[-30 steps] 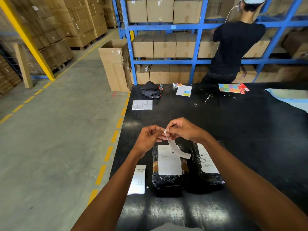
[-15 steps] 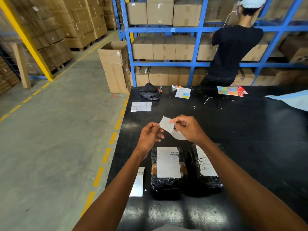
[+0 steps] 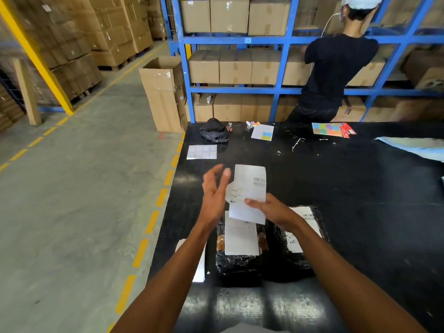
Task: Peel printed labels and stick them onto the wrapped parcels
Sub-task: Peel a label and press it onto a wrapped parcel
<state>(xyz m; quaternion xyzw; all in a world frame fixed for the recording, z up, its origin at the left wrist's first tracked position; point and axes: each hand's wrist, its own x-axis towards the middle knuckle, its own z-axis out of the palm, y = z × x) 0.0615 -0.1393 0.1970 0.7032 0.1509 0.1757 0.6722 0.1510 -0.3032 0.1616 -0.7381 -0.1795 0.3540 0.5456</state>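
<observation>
Glossy black tabletop (image 3: 336,188) carries two black plastic-wrapped parcels (image 3: 240,263), side by side near the front-left edge, both already labelled. Above them, the white printed label (image 3: 249,181) has unfurled from a curled strip; right hand (image 3: 271,209) pinches it, left hand (image 3: 213,193) splayed empty. Bare tabletop beyond.

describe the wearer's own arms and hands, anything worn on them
Both forearms are bare up to the bottom edge of the picture: no sleeves, gloves, watch, bands or rings show. The left hand and the right hand have short, unpainted nails where visible. No markings can be made out on either arm; the upper arms are out of view.
</observation>
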